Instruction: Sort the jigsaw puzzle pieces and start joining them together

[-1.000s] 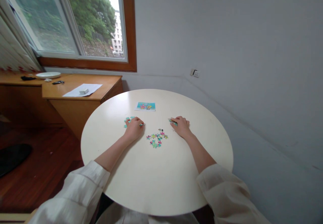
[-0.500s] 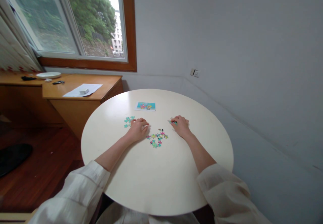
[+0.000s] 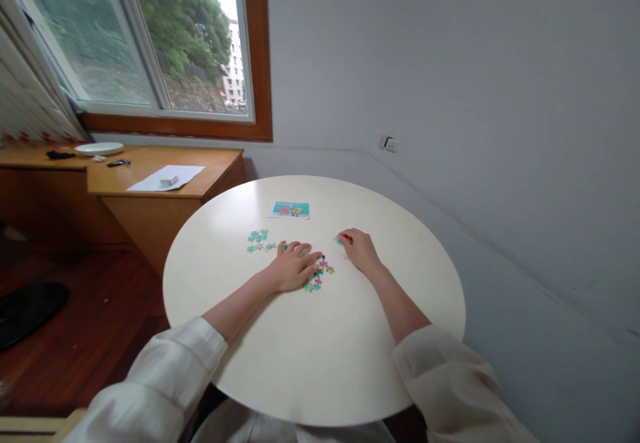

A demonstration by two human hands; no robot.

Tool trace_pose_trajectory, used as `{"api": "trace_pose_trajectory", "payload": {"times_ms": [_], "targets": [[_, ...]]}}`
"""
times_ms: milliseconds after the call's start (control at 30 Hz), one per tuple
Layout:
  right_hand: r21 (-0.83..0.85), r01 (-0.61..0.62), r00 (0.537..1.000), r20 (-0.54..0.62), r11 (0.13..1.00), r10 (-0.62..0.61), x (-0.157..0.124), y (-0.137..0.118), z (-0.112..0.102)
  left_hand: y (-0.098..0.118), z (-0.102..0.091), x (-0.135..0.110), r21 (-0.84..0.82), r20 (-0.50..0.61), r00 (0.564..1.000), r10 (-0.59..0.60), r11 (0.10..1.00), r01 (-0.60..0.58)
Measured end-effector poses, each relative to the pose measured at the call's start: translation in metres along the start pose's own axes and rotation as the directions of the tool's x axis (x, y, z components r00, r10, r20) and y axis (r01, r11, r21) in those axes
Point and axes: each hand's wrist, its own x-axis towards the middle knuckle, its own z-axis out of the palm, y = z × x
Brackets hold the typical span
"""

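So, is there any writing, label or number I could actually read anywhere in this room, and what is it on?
No text here is legible.
Picture card on the round table: colourful cartoon print, any lettering too small to read.
Puzzle pieces: only colours show, too small for words.
Sheet of paper on the desk: looks blank from here.
Wall socket: no marking can be made out.

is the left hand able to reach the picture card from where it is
Probably yes: the left hand lies flat, and only bare table lies between it and the picture card.
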Motion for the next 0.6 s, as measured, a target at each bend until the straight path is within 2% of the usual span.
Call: {"api": "trace_pose_trajectory", "payload": {"times_ms": [167, 300, 400, 600], "targets": [[0.107, 0.098, 0.995, 0.012, 0.989, -0.100, -0.003, -0.013, 0.001, 0.001, -0.001, 0.000, 0.007, 0.010, 1.000, 0.005, 1.000, -0.005], [0.147, 0.171, 0.975, 0.118, 0.974, -0.189, -0.007, -0.016, 0.005, 0.000, -0.005, 0.000, -0.001, 0.006, 1.000, 0.021, 1.000, -0.021], [0.197, 0.186, 0.950, 0.213, 0.963, -0.227, -0.009, -0.016, 0.007, -0.002, -0.007, 0.000, -0.009, 0.001, 1.000, 0.029, 1.000, -0.029], [0.179, 0.190, 0.930, 0.282, 0.965, -0.236, -0.010, -0.018, 0.002, -0.011, -0.004, 0.003, -0.050, -0.072, 0.997, 0.012, 0.999, -0.016]]}}
